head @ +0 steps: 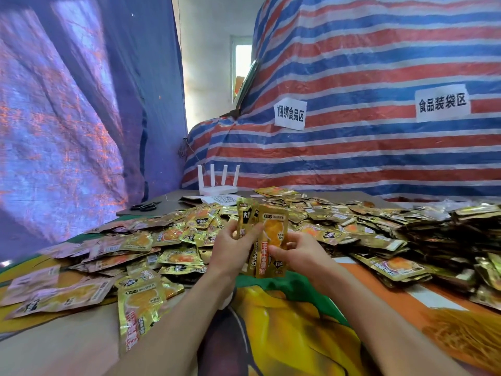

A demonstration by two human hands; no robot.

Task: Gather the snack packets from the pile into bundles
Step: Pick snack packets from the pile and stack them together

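The person holds a small bunch of gold snack packets (272, 240) upright between both hands, above the near part of the worktop (67, 346). The left hand (233, 246) has its grip closed on the back packets, fingers curled round their left edge. The right hand (299, 253) has its grip pinched on the lower part of the front packet, which shows an orange picture and red lettering. The bunch is not squared up: two packet tops fan out to the left behind the front one.

The loose pile (173, 237) of the same packets lies behind and to the left of the hands, spread wide over the worktop. To the right, darker stacks (447, 234) of packets lie edge-on. A tangle of orange strands (466, 332) sits at the near right. At the far edge are a white router (217, 185) and black scissors (145, 206). Behind them hangs a striped tarp (352, 150) bearing two paper signs (290, 114).
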